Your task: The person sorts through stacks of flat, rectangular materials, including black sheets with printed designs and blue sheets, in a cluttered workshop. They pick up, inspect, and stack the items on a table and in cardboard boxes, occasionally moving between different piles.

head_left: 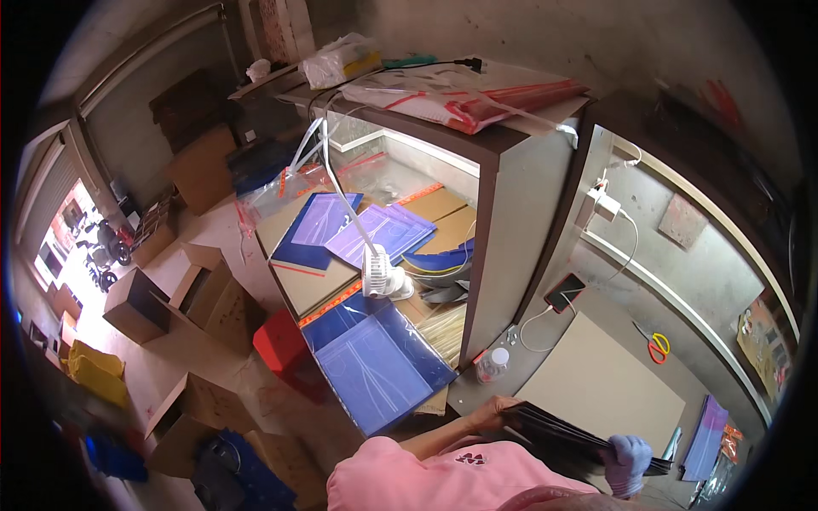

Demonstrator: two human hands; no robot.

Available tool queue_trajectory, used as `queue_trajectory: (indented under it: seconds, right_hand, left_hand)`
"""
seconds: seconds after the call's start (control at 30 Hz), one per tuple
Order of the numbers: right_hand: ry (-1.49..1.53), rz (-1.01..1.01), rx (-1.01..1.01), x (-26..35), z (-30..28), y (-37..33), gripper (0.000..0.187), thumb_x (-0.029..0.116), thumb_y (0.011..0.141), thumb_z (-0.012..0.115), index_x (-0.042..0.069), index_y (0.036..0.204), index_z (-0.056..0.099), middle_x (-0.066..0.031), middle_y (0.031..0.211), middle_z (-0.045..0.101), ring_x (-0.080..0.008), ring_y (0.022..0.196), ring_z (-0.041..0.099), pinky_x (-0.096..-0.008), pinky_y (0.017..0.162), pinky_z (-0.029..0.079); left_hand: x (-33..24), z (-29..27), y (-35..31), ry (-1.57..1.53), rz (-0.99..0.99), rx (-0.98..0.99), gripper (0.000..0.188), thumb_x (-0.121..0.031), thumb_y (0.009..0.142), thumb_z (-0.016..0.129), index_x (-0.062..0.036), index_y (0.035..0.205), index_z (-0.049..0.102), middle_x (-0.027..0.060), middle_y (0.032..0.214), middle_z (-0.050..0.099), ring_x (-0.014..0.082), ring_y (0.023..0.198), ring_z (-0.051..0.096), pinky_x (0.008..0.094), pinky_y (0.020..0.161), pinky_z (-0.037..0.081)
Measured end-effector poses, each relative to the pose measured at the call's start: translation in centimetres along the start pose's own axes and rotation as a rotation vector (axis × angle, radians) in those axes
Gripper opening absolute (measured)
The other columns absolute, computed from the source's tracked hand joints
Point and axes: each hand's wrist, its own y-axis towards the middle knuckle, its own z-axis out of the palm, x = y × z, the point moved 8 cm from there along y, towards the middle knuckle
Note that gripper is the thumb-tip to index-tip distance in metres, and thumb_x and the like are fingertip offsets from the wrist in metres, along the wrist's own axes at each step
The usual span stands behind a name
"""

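Held between my two hands, close to my pink shirt, is a stack of thin black sheets; their exact kind cannot be made out. My bare left hand grips the stack at its left end. At the other end my right hand, in a pale glove, closes round the edge. Under and beyond the stack lies a large beige board on the worktop. A clear jar with a white lid stands beyond my left hand. Purple printed packets lie to the right of the gloved hand.
Red-and-yellow-handled scissors and a charging phone rest at the worktop's back. A dark-edged cabinet panel rises ahead. Left of it are a white fan and blue-purple packets. A red stool and cardboard boxes occupy the floor.
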Motion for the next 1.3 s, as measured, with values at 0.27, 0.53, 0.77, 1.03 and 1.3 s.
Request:
queue_trajectory:
  seconds: [0.27, 0.53, 0.77, 1.03, 1.3]
  right_hand:
    - [-0.138, 0.121, -0.363, -2.4, -9.4, 0.1, 0.037, 0.022, 0.068, 0.066, 0.002, 0.097, 0.052, -0.0153, 0.089, 0.053, -0.0346, 0.089, 0.052, -0.0441, 0.088, 0.038]
    - [-0.502, 0.501, -0.844, -9.0, -13.2, -5.0, 0.077, 0.032, 0.080, 0.063, 0.002, 0.137, 0.020, -0.0159, 0.137, 0.033, -0.0311, 0.126, 0.033, -0.0392, 0.103, 0.026]
    - [1.304, 0.513, -0.803, -18.2, -1.2, -8.3, 0.060, 0.031, 0.087, 0.052, 0.001, 0.133, 0.029, -0.0133, 0.126, 0.044, -0.0208, 0.111, 0.045, -0.0318, 0.095, 0.036]
    - [1.400, -0.270, -0.401, -2.0, -8.5, 11.4, 0.077, 0.052, 0.079, 0.054, 0.001, 0.132, 0.030, -0.0118, 0.122, 0.045, -0.0218, 0.107, 0.047, -0.0349, 0.092, 0.037]
    - [1.812, 0.106, -0.385, 9.0, -15.6, 31.3, 0.040, 0.026, 0.090, 0.049, 0.006, 0.124, 0.047, -0.0050, 0.124, 0.049, -0.0175, 0.109, 0.050, -0.0311, 0.093, 0.040]
  left_hand:
    - [-14.4, -0.4, 4.8, 0.290, 0.250, -0.076, 0.021, 0.004, 0.064, 0.059, -0.0019, 0.084, 0.063, 0.0119, 0.080, 0.064, 0.0274, 0.073, 0.062, 0.0290, 0.064, 0.048]
    - [-20.6, -5.0, 7.9, -0.051, -0.019, -0.217, 0.015, -0.003, 0.067, 0.068, 0.0007, 0.082, 0.064, 0.0051, 0.076, 0.065, 0.0112, 0.066, 0.057, 0.0229, 0.060, 0.045]
    - [-30.8, -9.4, 7.1, -0.034, 0.127, -0.535, 0.029, -0.012, 0.068, 0.070, 0.0003, 0.093, 0.062, 0.0001, 0.081, 0.062, 0.0085, 0.069, 0.053, 0.0244, 0.064, 0.044]
    - [-39.1, -10.9, 11.0, -0.435, 0.324, -0.646, 0.017, -0.006, 0.075, 0.065, -0.0013, 0.091, 0.062, 0.0029, 0.086, 0.062, 0.0132, 0.077, 0.058, 0.0272, 0.073, 0.046]
    - [-46.8, -17.3, 11.1, -0.418, 0.564, -0.431, 0.023, -0.013, 0.080, 0.062, 0.0004, 0.098, 0.058, 0.0079, 0.092, 0.063, 0.0189, 0.081, 0.061, 0.0338, 0.076, 0.048]
